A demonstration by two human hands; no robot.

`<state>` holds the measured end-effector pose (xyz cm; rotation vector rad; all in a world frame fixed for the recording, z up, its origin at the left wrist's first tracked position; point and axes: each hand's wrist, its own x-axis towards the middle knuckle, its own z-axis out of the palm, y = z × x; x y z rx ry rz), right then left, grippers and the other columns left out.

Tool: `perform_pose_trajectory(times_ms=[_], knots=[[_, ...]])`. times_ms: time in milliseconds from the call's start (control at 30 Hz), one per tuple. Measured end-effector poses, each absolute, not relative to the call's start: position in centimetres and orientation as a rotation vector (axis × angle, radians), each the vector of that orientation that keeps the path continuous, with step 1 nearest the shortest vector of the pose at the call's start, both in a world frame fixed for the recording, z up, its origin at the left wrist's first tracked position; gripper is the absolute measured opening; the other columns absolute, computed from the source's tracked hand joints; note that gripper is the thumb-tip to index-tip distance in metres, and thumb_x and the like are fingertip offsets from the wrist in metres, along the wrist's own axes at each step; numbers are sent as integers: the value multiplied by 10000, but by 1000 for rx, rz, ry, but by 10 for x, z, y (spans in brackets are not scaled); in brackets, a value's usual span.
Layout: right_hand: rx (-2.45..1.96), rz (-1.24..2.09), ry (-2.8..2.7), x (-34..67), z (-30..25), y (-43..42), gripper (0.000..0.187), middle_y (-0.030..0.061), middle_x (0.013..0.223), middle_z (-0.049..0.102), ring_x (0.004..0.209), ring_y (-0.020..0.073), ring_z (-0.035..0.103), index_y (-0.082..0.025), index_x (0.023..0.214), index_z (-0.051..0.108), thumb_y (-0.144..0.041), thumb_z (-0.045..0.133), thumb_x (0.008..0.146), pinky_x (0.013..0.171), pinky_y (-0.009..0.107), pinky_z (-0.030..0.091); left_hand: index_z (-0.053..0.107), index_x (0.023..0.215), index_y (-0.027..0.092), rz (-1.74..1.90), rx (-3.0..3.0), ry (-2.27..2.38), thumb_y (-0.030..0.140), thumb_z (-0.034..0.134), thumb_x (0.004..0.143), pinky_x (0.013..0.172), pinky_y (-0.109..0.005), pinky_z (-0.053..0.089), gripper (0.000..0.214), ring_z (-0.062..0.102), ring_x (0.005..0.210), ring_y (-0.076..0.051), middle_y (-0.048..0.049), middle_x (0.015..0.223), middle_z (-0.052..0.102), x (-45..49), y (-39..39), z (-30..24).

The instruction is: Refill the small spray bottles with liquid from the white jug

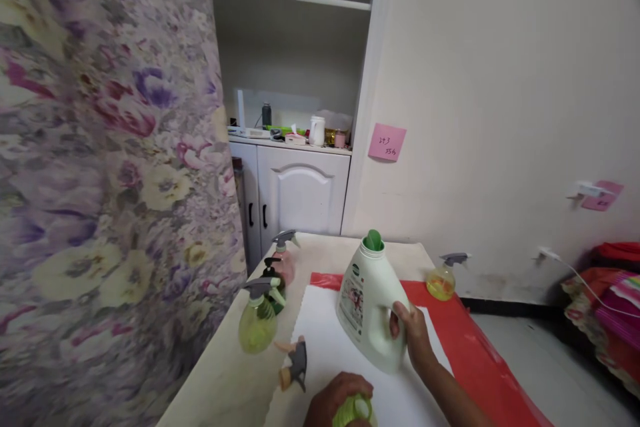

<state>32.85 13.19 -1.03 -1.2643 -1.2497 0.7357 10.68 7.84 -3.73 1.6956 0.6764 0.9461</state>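
Observation:
My right hand (413, 333) grips the handle of a white detergent jug (367, 303) with a green spout, held tilted over a white sheet (320, 340) on the table. My left hand (333, 400) at the bottom edge is wrapped round a small yellow-green bottle (354, 411), mostly hidden by the fingers. A loose grey spray trigger head (295, 363) lies on the sheet just left of that hand.
Several spray bottles stand on the beige table (225, 373): a yellow-green one (257, 320), a dark green one (274, 275), a pink one (285, 257) and a yellow one (443, 278) on the red cloth (475, 353). A floral curtain (100, 180) hangs at left. White cabinet (295, 193) behind.

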Motion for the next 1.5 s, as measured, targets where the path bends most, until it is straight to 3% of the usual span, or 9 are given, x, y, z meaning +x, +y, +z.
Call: perform_pose_trajectory(times_ms=[167, 267, 367, 533, 667, 900, 1067, 1367, 1500], knots=[[-1296, 709, -1275, 334, -4, 124, 427, -20, 597, 583, 636, 172, 553, -199, 610, 543, -550, 507, 850, 645, 277, 419, 705, 1010, 251, 864, 1679, 833, 208, 683, 645, 925, -319, 425, 368, 614, 1005, -255, -38, 1053, 698, 104, 68, -18], [-1301, 683, -1260, 344, -7, 105, 345, 41, 989, 671, 943, 230, 609, -208, 955, 584, -524, 574, 818, 817, 313, 471, 698, 1020, 238, 830, 1682, 920, 143, 659, 598, 971, -325, 398, 434, 596, 1059, -268, -42, 1089, 697, 105, 62, -5], [-1386, 618, -1147, 354, -27, 73, 469, 122, 1278, 556, 1196, 290, 513, -208, 1150, 484, -525, 569, 816, 1018, 423, 396, 682, 1057, 230, 812, 1676, 958, 126, 669, 573, 987, -317, 388, 495, 586, 1082, -272, -44, 1123, 687, 107, 58, 1], [-1327, 760, -1266, 333, -79, 26, 515, 107, 1209, 640, 1189, 329, 553, -230, 1129, 576, -427, 727, 678, 1055, 454, 398, 643, 1126, 229, 816, 1684, 1003, 113, 663, 569, 1042, -355, 351, 569, 541, 1163, -294, -58, 1203, 655, 108, 54, -8], [-1074, 1023, -1366, 288, -93, 18, 910, 80, 1331, 591, 1269, 367, 488, -298, 1281, 515, -392, 865, 446, 1080, 469, 372, 625, 1132, 214, 894, 1684, 941, 115, 636, 608, 997, -356, 408, 534, 577, 1102, -271, -63, 1144, 664, 109, 52, -15], [-1156, 989, -1421, 251, -87, 22, 893, 50, 1329, 590, 1255, 337, 511, -309, 1328, 453, -227, 777, 500, 1065, 434, 396, 623, 1142, 223, 992, 1763, 944, 184, 641, 719, 1030, -361, 415, 426, 569, 1147, -259, -77, 1205, 645, 103, 47, -24], [-1315, 955, -1348, 265, -96, 17, 844, 121, 1315, 597, 1258, 353, 501, -196, 1278, 509, -146, 727, 464, 1085, 427, 363, 602, 1178, 213, 931, 1973, 1417, 325, 356, 956, 1100, -365, 350, 349, 474, 1296, -225, -88, 1316, 610, 79, 59, -25], [-1315, 848, -1201, 315, -109, -21, 822, 120, 1276, 628, 1221, 368, 540, -226, 1269, 510, -412, 763, 510, 990, 390, 457, 609, 1146, 123, 362, 2237, 2095, 41, 411, 860, 835, -343, 444, 358, 618, 998, -260, -143, 1111, 641, 52, 82, -39], [-1370, 919, -1266, 325, -113, -23, 862, 127, 1356, 561, 1288, 345, 477, -197, 1312, 450, -262, 750, 506, 1047, 385, 407, 585, 1163, 136, 270, 2236, 2150, 52, 402, 867, 763, -327, 441, 358, 622, 988, -258, -135, 1074, 639, 53, 85, -37]])
